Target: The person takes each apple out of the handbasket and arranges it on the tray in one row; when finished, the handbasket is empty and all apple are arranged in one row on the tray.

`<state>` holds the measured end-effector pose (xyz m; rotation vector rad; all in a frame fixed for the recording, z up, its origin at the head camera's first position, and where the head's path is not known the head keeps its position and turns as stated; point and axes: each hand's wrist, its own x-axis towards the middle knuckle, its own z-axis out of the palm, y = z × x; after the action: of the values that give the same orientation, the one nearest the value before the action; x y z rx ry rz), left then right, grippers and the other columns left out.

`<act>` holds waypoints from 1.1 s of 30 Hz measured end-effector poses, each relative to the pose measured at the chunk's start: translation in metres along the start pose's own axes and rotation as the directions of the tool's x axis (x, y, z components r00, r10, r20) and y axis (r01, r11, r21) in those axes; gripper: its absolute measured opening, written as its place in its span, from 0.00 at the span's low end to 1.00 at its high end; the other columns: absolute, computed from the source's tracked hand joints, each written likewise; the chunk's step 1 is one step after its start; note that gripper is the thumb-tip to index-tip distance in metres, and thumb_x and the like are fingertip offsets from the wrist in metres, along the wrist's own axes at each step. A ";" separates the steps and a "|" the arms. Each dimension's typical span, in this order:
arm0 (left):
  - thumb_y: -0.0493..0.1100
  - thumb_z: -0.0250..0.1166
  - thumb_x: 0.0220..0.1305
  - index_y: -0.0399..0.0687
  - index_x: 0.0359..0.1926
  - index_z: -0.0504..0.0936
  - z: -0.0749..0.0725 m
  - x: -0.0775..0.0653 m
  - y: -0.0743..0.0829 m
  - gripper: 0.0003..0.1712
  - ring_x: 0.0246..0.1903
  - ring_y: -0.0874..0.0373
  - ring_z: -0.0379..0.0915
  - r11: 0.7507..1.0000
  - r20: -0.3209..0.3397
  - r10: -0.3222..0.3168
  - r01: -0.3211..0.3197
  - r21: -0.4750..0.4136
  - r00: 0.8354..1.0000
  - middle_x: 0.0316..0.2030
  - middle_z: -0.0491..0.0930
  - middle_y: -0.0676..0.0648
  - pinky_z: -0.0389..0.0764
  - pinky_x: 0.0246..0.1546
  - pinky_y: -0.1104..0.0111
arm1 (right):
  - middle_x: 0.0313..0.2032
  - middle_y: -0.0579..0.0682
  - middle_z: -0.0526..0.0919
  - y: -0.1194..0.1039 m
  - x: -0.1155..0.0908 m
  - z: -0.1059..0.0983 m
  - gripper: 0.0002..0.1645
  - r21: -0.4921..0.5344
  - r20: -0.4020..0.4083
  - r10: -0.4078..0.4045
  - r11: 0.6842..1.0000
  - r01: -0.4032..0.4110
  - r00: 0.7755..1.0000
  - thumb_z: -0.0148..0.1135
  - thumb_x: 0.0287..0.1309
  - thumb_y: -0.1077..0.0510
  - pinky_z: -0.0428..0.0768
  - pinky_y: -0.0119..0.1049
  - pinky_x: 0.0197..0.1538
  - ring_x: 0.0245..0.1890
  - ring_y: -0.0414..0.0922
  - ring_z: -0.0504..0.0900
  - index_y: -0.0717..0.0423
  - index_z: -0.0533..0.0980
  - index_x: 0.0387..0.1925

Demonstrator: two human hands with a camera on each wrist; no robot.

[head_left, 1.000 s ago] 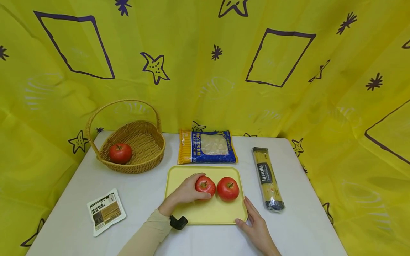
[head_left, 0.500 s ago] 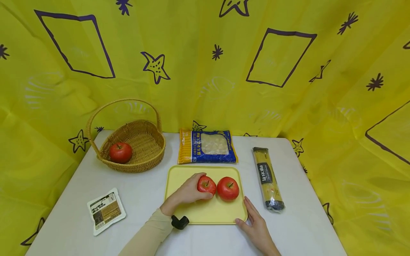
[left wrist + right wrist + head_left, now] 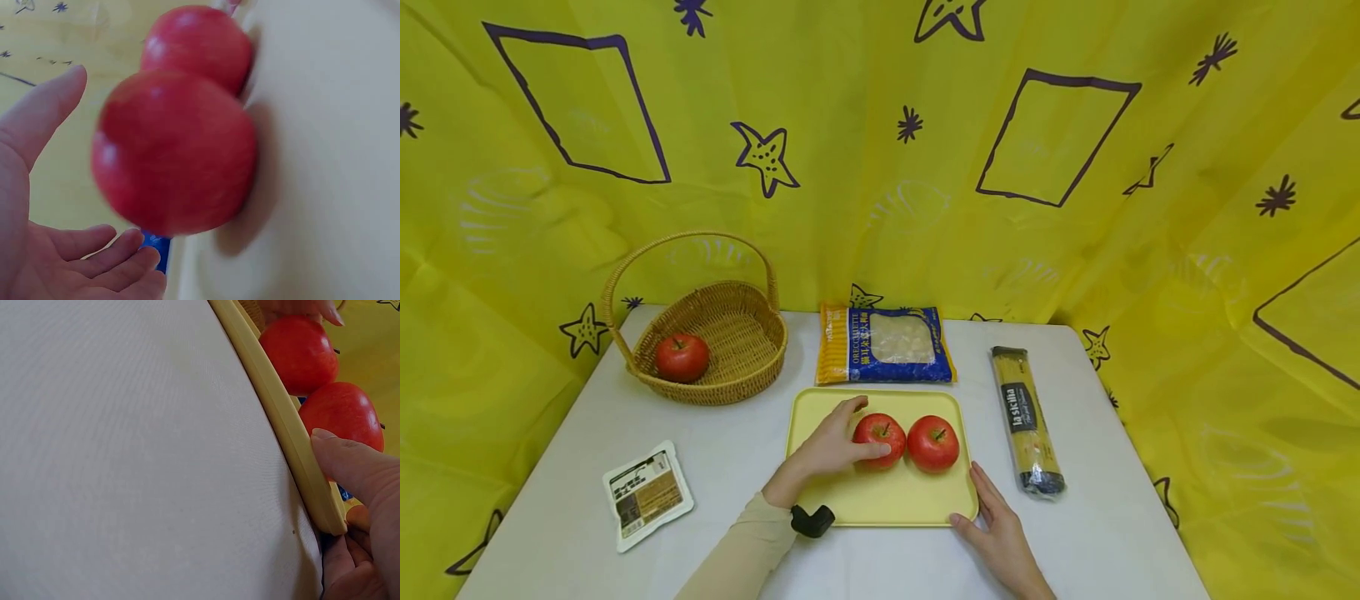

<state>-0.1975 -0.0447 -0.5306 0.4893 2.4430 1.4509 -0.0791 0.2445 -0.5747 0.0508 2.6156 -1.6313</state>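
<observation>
Two red apples sit side by side on the yellow tray [image 3: 887, 504], the left apple [image 3: 883, 427] and the right apple [image 3: 934, 454]. Beside the left apple is my left hand [image 3: 829, 444], thumb and fingers spread; the left wrist view shows a gap between them and the near apple [image 3: 175, 153]. At the tray's near right corner, my right hand [image 3: 1002, 537] holds the rim. Its thumb lies on top of the tray edge [image 3: 275, 403] in the right wrist view, with the other fingers curled at the side and beneath.
A wicker basket [image 3: 741, 329] with one red apple [image 3: 682, 358] stands at the back left. Behind the tray lies a blue and yellow orecchiette bag [image 3: 898, 346]. A spaghetti packet [image 3: 1028, 421] lies to the right, a flat white-edged food pack [image 3: 649, 494] to the left.
My left hand has let go of the left apple and drawn slightly left, its fingers opening. That apple now stays on the tray. The right hand keeps its hold on the tray.
</observation>
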 end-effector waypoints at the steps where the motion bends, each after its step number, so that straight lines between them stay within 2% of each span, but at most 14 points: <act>1: 0.65 0.73 0.50 0.39 0.72 0.59 -0.005 -0.002 0.002 0.57 0.64 0.42 0.60 1.000 -0.017 0.001 -0.002 -0.006 1.000 0.67 0.63 0.40 0.64 0.62 0.48 | 0.73 0.58 0.53 0.000 0.000 0.000 0.50 0.003 0.001 -0.004 1.000 0.004 1.000 0.73 0.53 0.57 0.60 0.34 0.63 0.71 0.55 0.52 0.67 0.57 0.71; 6: 0.60 0.74 0.53 0.39 0.73 0.56 -0.036 -0.013 0.011 0.56 0.67 0.40 0.55 0.995 -0.120 0.050 -0.059 -0.075 0.991 0.69 0.61 0.40 0.59 0.65 0.49 | 0.73 0.57 0.54 -0.002 0.000 0.000 0.51 -0.004 -0.005 0.002 1.000 -0.002 1.000 0.74 0.53 0.56 0.60 0.33 0.62 0.71 0.55 0.52 0.66 0.58 0.71; 10: 0.48 0.74 0.57 0.35 0.73 0.53 -0.064 -0.024 0.016 0.53 0.70 0.43 0.50 0.968 -0.226 0.130 -0.173 -0.181 0.965 0.70 0.57 0.37 0.52 0.68 0.56 | 0.73 0.58 0.54 -0.001 -0.001 0.001 0.51 -0.009 -0.010 -0.016 1.000 0.016 1.000 0.74 0.52 0.56 0.61 0.30 0.61 0.71 0.55 0.53 0.67 0.58 0.71; 13: 0.37 0.72 0.58 0.33 0.73 0.51 -0.087 -0.034 0.019 0.50 0.70 0.43 0.48 0.931 -0.312 0.180 -0.264 -0.253 0.933 0.70 0.55 0.34 0.49 0.69 0.59 | 0.73 0.59 0.55 0.000 -0.002 0.000 0.50 0.007 -0.011 -0.044 0.999 0.044 0.999 0.74 0.53 0.56 0.60 0.27 0.61 0.71 0.55 0.53 0.68 0.58 0.71; 17: 0.26 0.67 0.59 0.33 0.74 0.45 -0.117 -0.048 0.024 0.50 0.71 0.41 0.45 0.882 -0.421 0.212 -0.358 -0.306 0.882 0.69 0.53 0.34 0.49 0.69 0.60 | 0.73 0.59 0.54 0.000 -0.003 -0.001 0.50 0.033 -0.004 -0.064 0.997 0.064 0.998 0.73 0.54 0.56 0.59 0.26 0.61 0.71 0.54 0.52 0.69 0.58 0.71; 22: 0.21 0.64 0.57 0.40 0.76 0.41 -0.151 -0.060 0.024 0.54 0.70 0.41 0.46 0.832 -0.562 0.210 -0.448 -0.326 0.800 0.69 0.52 0.37 0.52 0.68 0.63 | 0.73 0.59 0.54 -0.002 -0.002 -0.001 0.50 0.017 -0.002 -0.054 0.998 0.054 0.999 0.73 0.54 0.57 0.59 0.28 0.61 0.71 0.53 0.53 0.68 0.58 0.71; 23: 0.21 0.64 0.57 0.42 0.76 0.41 -0.157 -0.061 0.022 0.54 0.69 0.42 0.47 0.832 -0.583 0.200 -0.450 -0.323 0.788 0.69 0.52 0.38 0.53 0.68 0.64 | 0.73 0.59 0.54 -0.001 -0.002 -0.001 0.50 0.014 -0.003 -0.052 0.999 0.052 0.999 0.73 0.53 0.57 0.59 0.28 0.61 0.71 0.53 0.53 0.68 0.58 0.71; 25: 0.23 0.66 0.58 0.43 0.76 0.42 -0.169 -0.062 0.017 0.54 0.68 0.44 0.49 0.854 -0.621 0.166 -0.426 -0.297 0.766 0.69 0.53 0.40 0.54 0.67 0.65 | 0.73 0.59 0.55 0.000 -0.002 -0.001 0.50 0.008 -0.006 -0.052 0.999 0.052 0.999 0.74 0.53 0.57 0.59 0.27 0.61 0.71 0.54 0.53 0.68 0.58 0.71; 27: 0.26 0.68 0.58 0.44 0.76 0.42 -0.180 -0.061 0.010 0.54 0.68 0.45 0.50 0.883 -0.649 0.113 -0.376 -0.282 0.752 0.69 0.54 0.41 0.55 0.67 0.65 | 0.73 0.59 0.55 0.000 -0.002 -0.001 0.50 0.013 -0.010 -0.052 0.999 0.052 0.999 0.74 0.53 0.56 0.59 0.26 0.60 0.71 0.53 0.53 0.68 0.58 0.71; 29: 0.29 0.69 0.59 0.43 0.76 0.42 -0.189 -0.058 0.002 0.55 0.68 0.46 0.50 0.905 -0.664 0.053 -0.317 -0.284 0.746 0.70 0.53 0.40 0.56 0.67 0.66 | 0.73 0.59 0.55 0.001 -0.002 0.000 0.50 0.007 -0.015 -0.055 0.998 0.055 0.998 0.74 0.53 0.55 0.59 0.25 0.60 0.71 0.54 0.53 0.68 0.59 0.70; 33: 0.36 0.69 0.61 0.43 0.76 0.40 -0.206 -0.052 -0.017 0.55 0.69 0.48 0.50 0.930 -0.672 -0.050 -0.211 -0.301 0.739 0.71 0.51 0.38 0.55 0.67 0.65 | 0.73 0.58 0.55 0.000 -0.002 0.000 0.50 0.006 -0.015 -0.052 0.999 0.052 0.999 0.74 0.53 0.55 0.59 0.27 0.61 0.71 0.53 0.53 0.67 0.59 0.71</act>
<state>-0.2317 -0.2374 -0.4470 -0.0405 2.5425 2.3957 -0.0769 0.2444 -0.5745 -0.0048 2.6444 -1.6612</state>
